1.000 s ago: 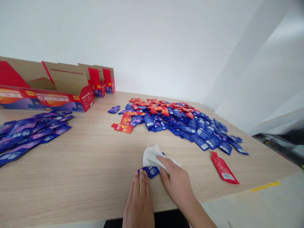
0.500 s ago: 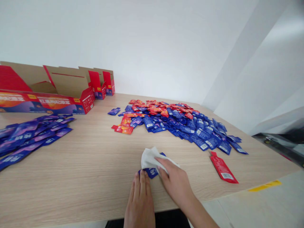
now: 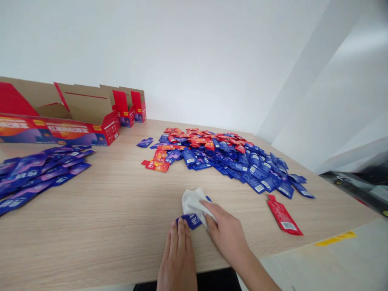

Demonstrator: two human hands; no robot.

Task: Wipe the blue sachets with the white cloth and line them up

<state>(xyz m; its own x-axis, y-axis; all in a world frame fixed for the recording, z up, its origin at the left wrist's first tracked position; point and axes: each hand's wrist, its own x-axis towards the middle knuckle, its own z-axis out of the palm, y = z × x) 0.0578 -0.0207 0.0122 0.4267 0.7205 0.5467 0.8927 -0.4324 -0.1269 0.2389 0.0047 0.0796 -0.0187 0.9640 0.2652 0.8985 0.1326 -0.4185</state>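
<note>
A blue pouch [image 3: 192, 221] with white lettering lies flat on the table near its front edge. My left hand [image 3: 179, 250] rests with straight fingers on the pouch's lower left corner, pressing it down and holding nothing. Over the middle of the same pouch, my right hand [image 3: 224, 230] grips a folded white cloth [image 3: 192, 201], its fingers pressed onto it. The cloth hides most of the pouch; one blue tip shows beyond it.
A heap of blue pouches [image 3: 257, 171] and red pouches [image 3: 200, 139] spreads behind my hands. One red pouch [image 3: 284, 216] lies at right. Overlapping blue pouches [image 3: 27, 173] lie at left, before open cardboard boxes [image 3: 69, 135]. Yellow tape [image 3: 335, 238] marks the floor.
The cloth has shifted slightly over the pouch and bunched up more, uncovering a bit more of the lettering. My left hand keeps its place on the corner.
</note>
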